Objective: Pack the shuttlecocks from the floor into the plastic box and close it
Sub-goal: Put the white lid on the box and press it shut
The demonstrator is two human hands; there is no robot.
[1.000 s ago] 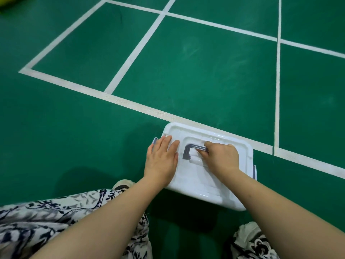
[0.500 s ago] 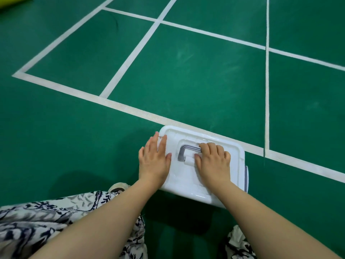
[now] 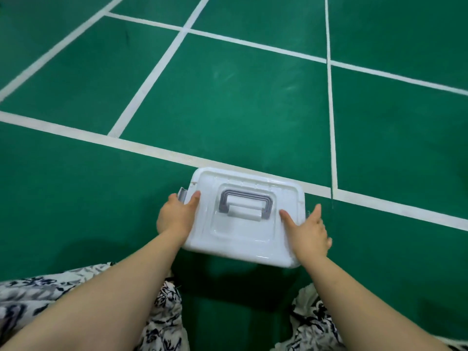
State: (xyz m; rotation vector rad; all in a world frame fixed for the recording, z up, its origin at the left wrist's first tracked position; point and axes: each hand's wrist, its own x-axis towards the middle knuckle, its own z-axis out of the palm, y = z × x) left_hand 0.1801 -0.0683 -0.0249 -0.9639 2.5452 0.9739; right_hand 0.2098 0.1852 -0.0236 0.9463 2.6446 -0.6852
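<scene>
White plastic box [image 3: 243, 249], lid on, set on the green floor [image 3: 228, 97] at the white court line [image 3: 101, 140].
Seen from above, the box is a glossy white rectangle with rounded corners. Its lid [image 3: 286, 193] lies flat and square over the body, so the contents are hidden. A grey handle [image 3: 245, 195] lies folded down in a recessed panel at the middle of the lid, with a white grip bar on the side away from the court line. A grey latch [image 3: 181, 195] juts out at the left end. The far long edge of the box overlaps the court line and runs roughly along it, and the rest of the box lies on the near side of that line.
</scene>
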